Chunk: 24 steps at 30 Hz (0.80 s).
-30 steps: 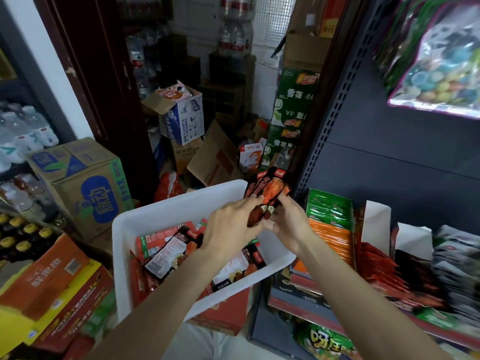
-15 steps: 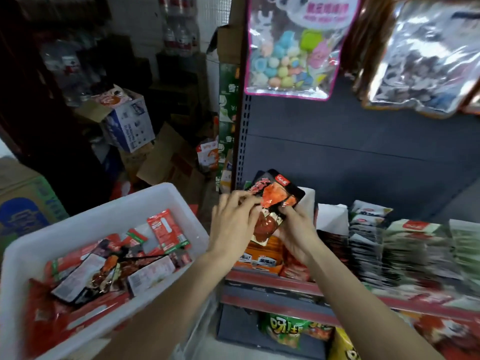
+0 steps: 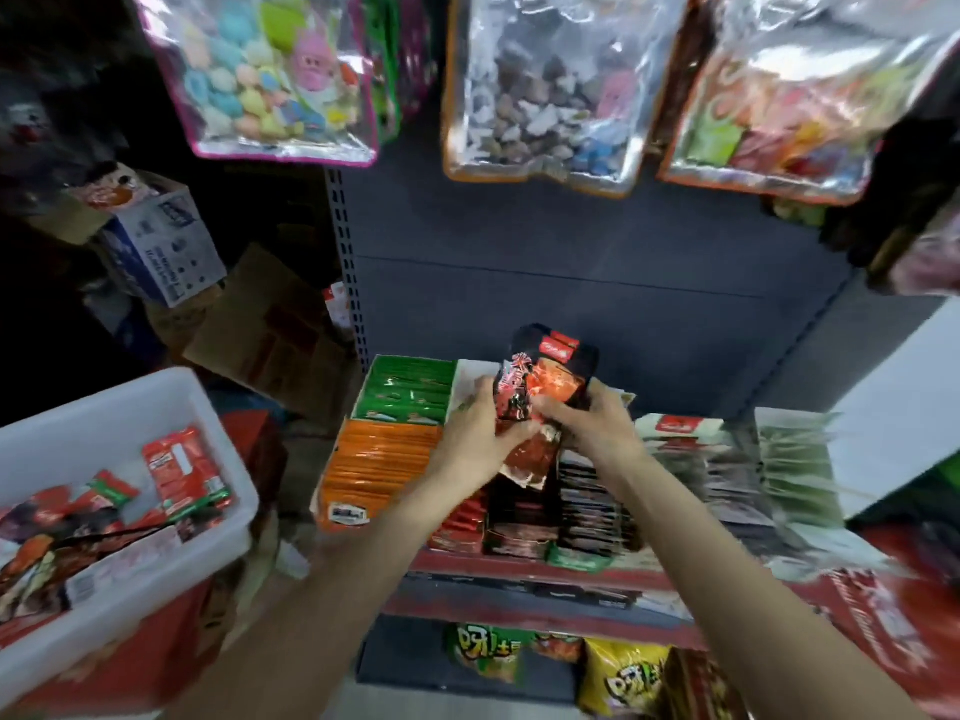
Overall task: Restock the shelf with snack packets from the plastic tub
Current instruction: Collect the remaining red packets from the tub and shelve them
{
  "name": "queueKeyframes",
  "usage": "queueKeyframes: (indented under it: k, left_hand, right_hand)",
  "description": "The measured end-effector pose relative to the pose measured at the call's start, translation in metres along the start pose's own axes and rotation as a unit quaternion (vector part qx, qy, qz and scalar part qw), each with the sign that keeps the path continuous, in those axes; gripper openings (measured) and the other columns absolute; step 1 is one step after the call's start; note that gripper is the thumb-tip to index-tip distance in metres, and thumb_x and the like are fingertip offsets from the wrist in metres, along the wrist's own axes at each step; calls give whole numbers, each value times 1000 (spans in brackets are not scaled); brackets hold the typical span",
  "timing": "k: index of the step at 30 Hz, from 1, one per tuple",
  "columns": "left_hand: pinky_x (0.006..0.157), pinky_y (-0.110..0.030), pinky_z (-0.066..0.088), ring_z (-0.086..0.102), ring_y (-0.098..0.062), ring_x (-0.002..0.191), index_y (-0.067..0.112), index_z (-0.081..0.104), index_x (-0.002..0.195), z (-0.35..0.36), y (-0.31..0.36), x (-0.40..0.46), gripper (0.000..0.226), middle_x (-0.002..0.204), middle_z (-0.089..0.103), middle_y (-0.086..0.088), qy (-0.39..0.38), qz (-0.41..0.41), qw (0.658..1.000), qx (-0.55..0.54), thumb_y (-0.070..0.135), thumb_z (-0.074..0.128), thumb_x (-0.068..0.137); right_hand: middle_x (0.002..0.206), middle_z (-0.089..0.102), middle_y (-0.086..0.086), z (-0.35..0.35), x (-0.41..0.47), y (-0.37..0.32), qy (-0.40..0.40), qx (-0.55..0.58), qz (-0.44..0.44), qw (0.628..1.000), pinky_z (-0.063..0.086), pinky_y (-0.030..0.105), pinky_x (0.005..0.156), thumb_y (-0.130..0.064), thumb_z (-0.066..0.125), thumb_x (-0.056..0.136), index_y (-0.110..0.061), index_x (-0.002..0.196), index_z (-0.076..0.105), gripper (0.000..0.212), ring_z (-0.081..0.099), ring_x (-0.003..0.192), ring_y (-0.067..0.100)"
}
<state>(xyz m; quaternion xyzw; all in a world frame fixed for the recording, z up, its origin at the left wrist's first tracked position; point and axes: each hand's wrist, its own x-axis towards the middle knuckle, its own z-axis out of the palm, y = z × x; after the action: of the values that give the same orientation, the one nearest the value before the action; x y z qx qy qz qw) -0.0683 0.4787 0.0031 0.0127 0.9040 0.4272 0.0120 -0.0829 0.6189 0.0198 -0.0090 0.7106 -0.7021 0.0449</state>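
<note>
A bunch of black-and-orange snack packets (image 3: 550, 379) is held upright between both hands above the shelf (image 3: 524, 566). My left hand (image 3: 475, 439) grips its left side and my right hand (image 3: 597, 426) grips its right side. Rows of green packets (image 3: 408, 389), orange packets (image 3: 382, 462) and dark packets (image 3: 589, 504) stand packed on the shelf just below the hands. The white plastic tub (image 3: 124, 407) sits at the lower left, with several red and black packets (image 3: 179, 472) lying loose inside it.
Clear bags of sweets and toys (image 3: 270, 70) hang from the dark back panel above. Yellow and green snack bags (image 3: 621, 678) fill the shelf underneath. Cardboard boxes (image 3: 161, 246) are stacked on the floor to the left. A white upright panel (image 3: 893, 413) stands at the right.
Both hands have carried the packets from above the tub rightward to over the shelf rows. The view has swung right, so the tub now lies at the far left.
</note>
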Motion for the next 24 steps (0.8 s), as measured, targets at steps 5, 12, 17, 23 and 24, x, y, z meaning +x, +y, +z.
queueKeyframes:
  k: [5,12,17,23,24]
  left_hand:
    - [98,-32,35,46,-27,121,3,44,126,14,12,30,36,125,51,-15,-5,59,997,45,11,55,92]
    - [70,-9,43,62,-18,82,-1,58,102,14,-8,46,21,89,62,-3,77,38,996,-1,5,67,83]
    - [72,-18,44,59,-16,82,3,58,108,39,-29,50,28,91,64,-6,62,6,998,-8,12,69,83]
    - [91,-32,48,61,-21,102,7,59,114,36,-39,51,39,109,67,-8,50,29,998,-13,14,74,79]
    - [90,-27,46,59,-18,100,6,59,114,34,-39,50,39,108,65,-5,72,47,996,-21,13,74,79]
  right_hand:
    - [82,68,6,-36,21,-4,39,-58,-53,996,52,39,83,1,72,76,-13,78,66,16,64,82,23]
    - [80,67,-1,-30,37,20,33,-98,-26,994,50,11,65,1,72,77,-2,95,65,19,62,65,-6]
    - [88,70,5,-38,42,38,21,-259,-34,965,47,11,70,-11,75,78,-2,94,68,19,64,80,13]
    - [83,69,6,-30,45,52,1,-417,-80,905,49,30,69,-26,73,81,-7,92,66,22,60,73,16]
    - [84,70,7,-27,47,52,0,-447,-74,892,50,33,70,-30,72,81,-7,95,67,27,61,75,19]
